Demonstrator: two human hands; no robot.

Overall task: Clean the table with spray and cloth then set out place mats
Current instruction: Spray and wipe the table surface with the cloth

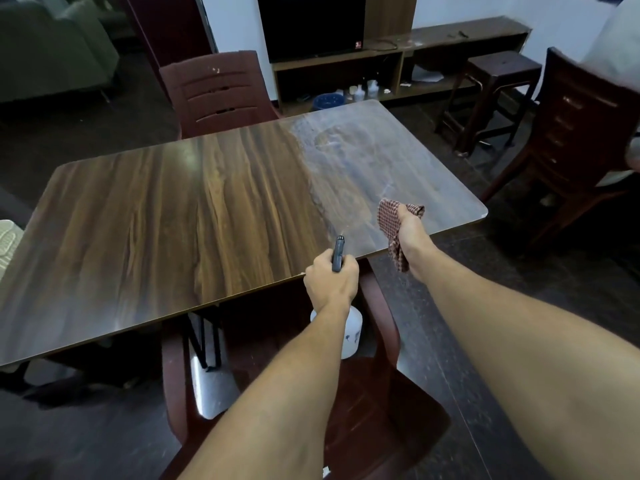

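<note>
A long wood-grain table (173, 220) fills the middle of the view; its right part looks hazy and wet. My left hand (329, 278) grips the black head of a spray bottle (351, 336) at the table's near edge, nozzle pointing over the top. The bottle's white body hangs below the edge. My right hand (410, 226) holds a red checked cloth (389, 220) bunched just above the near right part of the table, with one end hanging down past the edge. No place mats are in view.
A dark red chair (377, 410) stands right below me at the near edge, another chair (218, 91) at the far side. A wooden chair (568, 133) and a stool (498, 84) stand to the right. A low shelf (381, 64) with bottles lines the back wall.
</note>
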